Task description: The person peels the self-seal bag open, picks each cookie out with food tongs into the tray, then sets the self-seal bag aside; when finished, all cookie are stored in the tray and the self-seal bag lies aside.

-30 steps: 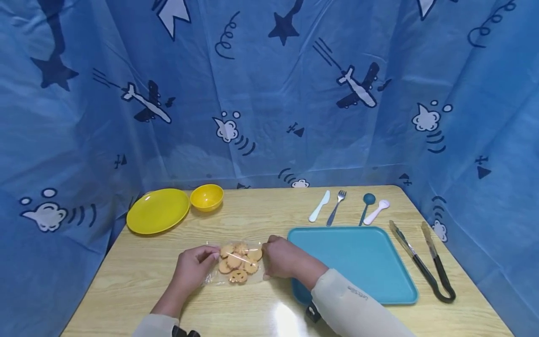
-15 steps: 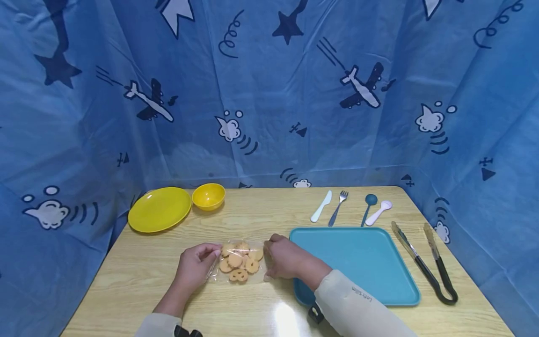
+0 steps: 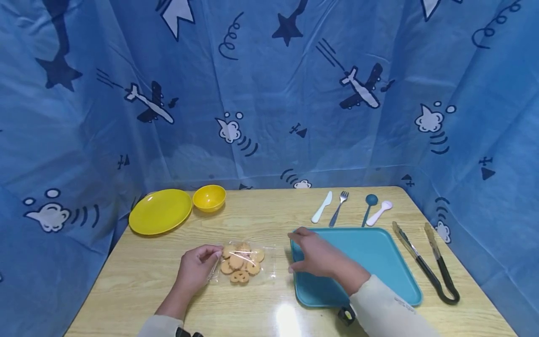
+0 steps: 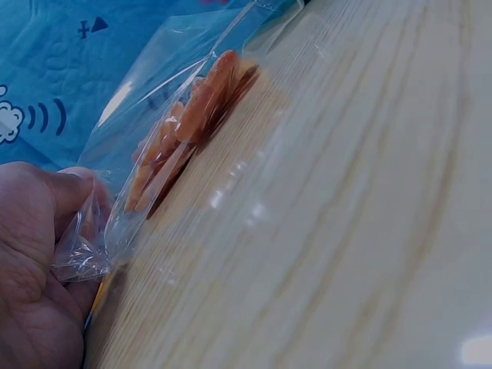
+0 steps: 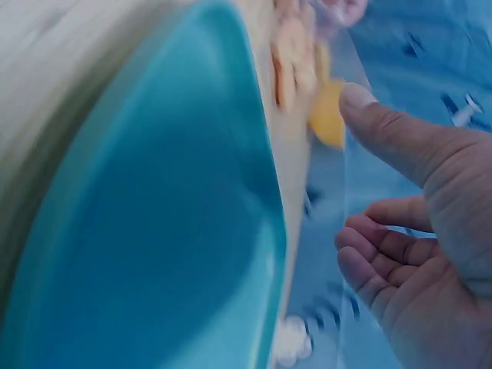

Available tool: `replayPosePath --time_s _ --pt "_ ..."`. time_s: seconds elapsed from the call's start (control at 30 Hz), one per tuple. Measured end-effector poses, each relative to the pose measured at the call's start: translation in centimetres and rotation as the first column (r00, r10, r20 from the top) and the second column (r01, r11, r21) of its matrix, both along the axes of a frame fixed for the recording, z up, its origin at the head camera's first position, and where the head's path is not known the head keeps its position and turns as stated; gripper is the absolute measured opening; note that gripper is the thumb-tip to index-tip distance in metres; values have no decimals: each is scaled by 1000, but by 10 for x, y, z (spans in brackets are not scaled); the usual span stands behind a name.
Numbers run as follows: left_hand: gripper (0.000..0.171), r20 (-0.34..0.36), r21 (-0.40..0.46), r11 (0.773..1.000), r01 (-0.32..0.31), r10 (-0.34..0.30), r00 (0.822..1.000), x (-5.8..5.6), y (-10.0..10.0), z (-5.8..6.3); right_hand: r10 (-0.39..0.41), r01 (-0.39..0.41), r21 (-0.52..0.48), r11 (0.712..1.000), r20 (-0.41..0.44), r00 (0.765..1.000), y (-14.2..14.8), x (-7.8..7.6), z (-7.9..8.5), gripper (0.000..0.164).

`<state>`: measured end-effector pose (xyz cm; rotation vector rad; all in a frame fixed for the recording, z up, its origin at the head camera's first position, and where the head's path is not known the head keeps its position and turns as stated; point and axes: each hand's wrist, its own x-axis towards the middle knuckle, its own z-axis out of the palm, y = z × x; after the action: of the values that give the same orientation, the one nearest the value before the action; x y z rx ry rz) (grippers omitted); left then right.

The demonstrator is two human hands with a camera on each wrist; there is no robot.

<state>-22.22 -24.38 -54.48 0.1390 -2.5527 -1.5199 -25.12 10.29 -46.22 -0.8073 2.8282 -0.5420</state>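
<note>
Pinching the left end of a clear plastic bag (image 3: 270,262), a person's left hand (image 3: 195,267) is low over a wood-grain tabletop (image 3: 244,311); the bag lies just right of it, w/ a small heap of cookies (image 3: 236,261) inside. The right hand (image 3: 316,255) holds nothing, thumb & fingers apart, above the left edge of a teal tray (image 3: 375,262) that extends right of it. Beyond the left hand: yellow plate (image 3: 160,212) & yellow bowl (image 3: 209,198). Beyond the right: knife (image 3: 322,207), fork (image 3: 338,209), dark spoon (image 3: 370,201), pale spoon (image 3: 379,213); black-handled tongs (image 3: 444,278) farther right, past the tray. Progress prob. early: the bag's in hand at one end only, its right end free. Not yet done, it seems: no cookies out, no utensils or dishes in use. Can't tell if the bag's sealed.
</note>
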Motion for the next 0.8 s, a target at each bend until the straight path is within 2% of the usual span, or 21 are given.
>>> replayPosePath --time_s 0.17,0.3,0.4,0.5,0.57,0.63,0.8 --pt "6 -6 -3 1000 1 -1 1000 -1 2 2 -118 113 -93 989 -58 991 62 2 6 84" --pt "5 13 -17 1000 -8 9 1000 -2 2 2 -246 235 -98 967 -128 961 114 5 8 81" --pt "6 19 -9 1000 -1 1 1000 -1 2 1 -372 371 -34 928 -152 916 155 9 8 85" --pt "6 18 4 1000 16 -16 1000 -1 2 0 -486 498 31 866 -175 856 199 11 4 95" --pt "6 17 7 1000 20 -20 1000 0 0 0 -538 555 68 829 -174 825 227 12 0 100" --pt "6 13 -5 1000 13 -13 1000 0 0 0 -568 586 94 805 -163 807 250 13 -4 101" --pt "6 -2 -15 1000 7 -7 1000 -1 2 -2 -600 606 155 780 -89 795 286 17 -17 106"
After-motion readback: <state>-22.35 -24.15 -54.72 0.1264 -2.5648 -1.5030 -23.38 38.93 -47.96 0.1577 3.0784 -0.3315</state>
